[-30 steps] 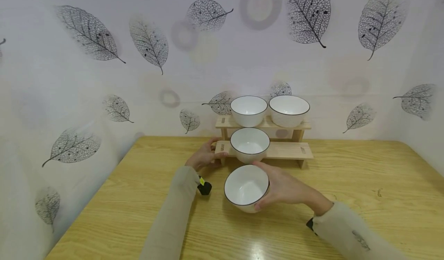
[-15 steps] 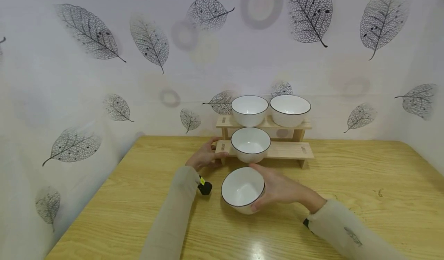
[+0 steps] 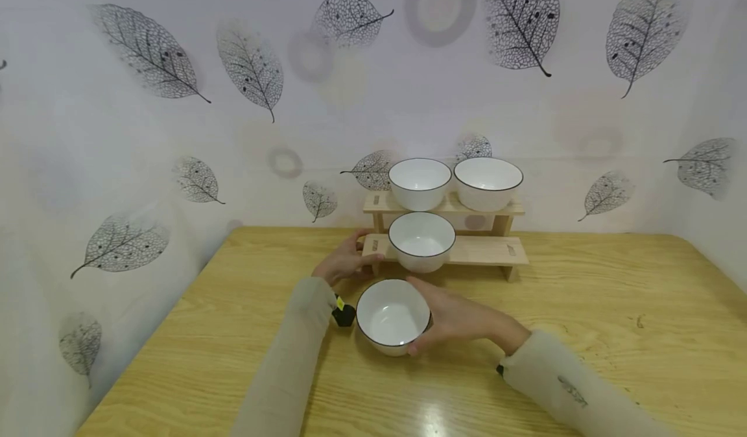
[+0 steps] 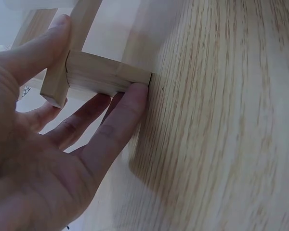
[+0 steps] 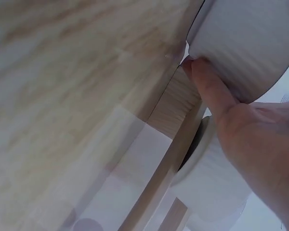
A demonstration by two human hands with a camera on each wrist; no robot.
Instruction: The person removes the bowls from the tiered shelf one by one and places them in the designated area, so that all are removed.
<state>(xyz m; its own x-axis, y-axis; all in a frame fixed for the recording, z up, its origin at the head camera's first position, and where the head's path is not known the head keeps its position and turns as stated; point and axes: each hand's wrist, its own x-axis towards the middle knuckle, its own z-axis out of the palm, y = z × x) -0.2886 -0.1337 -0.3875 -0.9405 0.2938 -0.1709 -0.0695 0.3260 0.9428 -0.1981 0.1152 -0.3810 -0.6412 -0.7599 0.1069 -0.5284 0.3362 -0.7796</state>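
My right hand (image 3: 463, 317) holds a white bowl (image 3: 392, 320) with a dark rim by its right side, thumb at the near side. In the right wrist view the bowl (image 5: 248, 45) is partly cut off by the frame. The left hand (image 3: 345, 260) grips the left end of a two-tier wooden rack (image 3: 481, 249). Seen from the left wrist, its thumb lies over the lower plank (image 4: 79, 36) and its fingers touch the leg (image 4: 98, 72). A matching bowl (image 3: 421, 246) stands on the lower tier, left of the middle.
On the upper tier stand two more white bowls, one at left (image 3: 420, 185) and one at right (image 3: 489, 185). The rack is on a wood-grain table (image 3: 613, 320), near a leaf-patterned wall (image 3: 280, 145). A black wrist device (image 3: 343, 315) sits just left of the held bowl.
The right hand has moved left with the bowl, which now comes close to the left wrist. The left hand and the bowls on the rack have stayed in place.
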